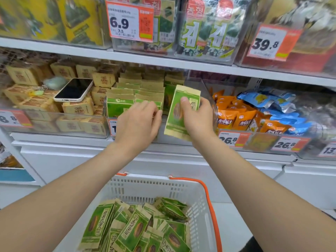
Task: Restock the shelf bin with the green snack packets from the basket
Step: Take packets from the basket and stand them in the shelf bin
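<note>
My right hand [197, 115] grips one green snack packet [177, 113] upright, just in front of the right side of the clear shelf bin [205, 88]. Rows of the same green packets [127, 99] stand inside that bin. My left hand [140, 122] reaches into the bin's front, its fingers curled on the front packets of the middle row. Below, a white basket [196, 202] with an orange handle holds several more green packets [134, 228] lying loose.
A phone [74, 90] lies on tan packets in the bin to the left. Orange and blue packets [241, 117] fill the bin to the right. Seaweed packs stand on the shelf above, behind price tags [130, 21]. White cabinet fronts run below the shelf.
</note>
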